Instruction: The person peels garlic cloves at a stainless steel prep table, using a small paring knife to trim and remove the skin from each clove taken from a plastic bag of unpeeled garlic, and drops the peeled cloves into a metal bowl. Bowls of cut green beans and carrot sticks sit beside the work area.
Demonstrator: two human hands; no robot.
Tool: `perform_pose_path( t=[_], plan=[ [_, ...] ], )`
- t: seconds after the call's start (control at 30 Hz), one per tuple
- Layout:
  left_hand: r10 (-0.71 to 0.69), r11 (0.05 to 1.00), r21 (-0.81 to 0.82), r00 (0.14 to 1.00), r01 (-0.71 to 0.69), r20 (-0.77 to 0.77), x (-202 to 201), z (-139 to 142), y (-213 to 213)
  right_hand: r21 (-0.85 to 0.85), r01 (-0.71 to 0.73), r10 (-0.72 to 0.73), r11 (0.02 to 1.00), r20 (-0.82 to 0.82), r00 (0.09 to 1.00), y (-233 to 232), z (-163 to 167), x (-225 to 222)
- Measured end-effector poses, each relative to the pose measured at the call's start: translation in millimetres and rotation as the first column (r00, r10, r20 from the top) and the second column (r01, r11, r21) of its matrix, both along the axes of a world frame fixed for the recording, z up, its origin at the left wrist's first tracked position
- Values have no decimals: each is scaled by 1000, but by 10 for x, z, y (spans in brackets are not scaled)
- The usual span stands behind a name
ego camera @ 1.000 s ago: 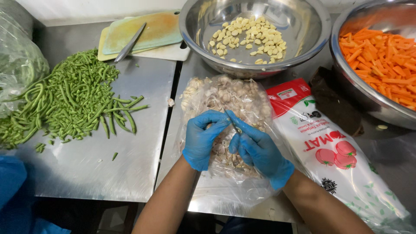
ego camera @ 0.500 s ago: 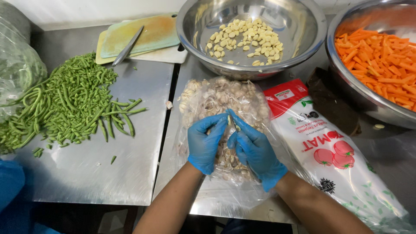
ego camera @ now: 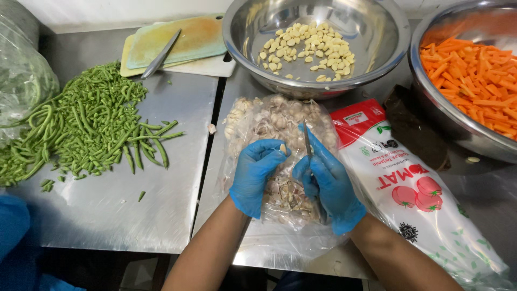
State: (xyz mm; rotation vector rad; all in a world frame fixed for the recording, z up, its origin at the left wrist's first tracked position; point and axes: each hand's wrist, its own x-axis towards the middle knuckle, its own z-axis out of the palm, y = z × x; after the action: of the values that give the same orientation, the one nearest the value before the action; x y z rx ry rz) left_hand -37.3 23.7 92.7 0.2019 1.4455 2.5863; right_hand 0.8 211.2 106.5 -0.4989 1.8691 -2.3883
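Left hand (ego camera: 257, 175): pinches a garlic clove (ego camera: 282, 148).
Right hand (ego camera: 328, 183): grips a small knife (ego camera: 307, 141), apparently tip-up.
Technique: shallow cuts, over the open garlic bag (ego camera: 280, 121).

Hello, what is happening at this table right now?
A person in blue gloves is peeling garlic over a clear plastic bag of garlic. The left hand pinches a garlic clove; the right hand holds a small knife, blade pointing up. Peeled cloves lie in the steel bowl behind. Green beans are piled at the left, cut carrots at the right.
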Motion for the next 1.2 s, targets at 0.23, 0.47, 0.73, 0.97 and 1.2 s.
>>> perform_pose_path(
  t=[0.23,0.47,0.73,0.97,1.2],
  plan=[
    [-89,993,77,995,93,-51,-29,-205,-43,277,-11,64,961,-184,981,16,39,122],
    [-119,992,33,984,124,-132,24,-138,-41,375,-16,105,927,-218,970,13,-1,160],
    [-69,996,55,990,76,-126,54,-99,-37,426,23,119,905,-305,945,13,-8,157],
    [-46,999,-2,974,46,-224,57,-94,-17,470,91,67,878,-310,948,27,-58,142],
    [-29,1000,-1,988,29,-151,39,-176,10,321,14,69,947,-247,966,78,-109,83]
  ],
)
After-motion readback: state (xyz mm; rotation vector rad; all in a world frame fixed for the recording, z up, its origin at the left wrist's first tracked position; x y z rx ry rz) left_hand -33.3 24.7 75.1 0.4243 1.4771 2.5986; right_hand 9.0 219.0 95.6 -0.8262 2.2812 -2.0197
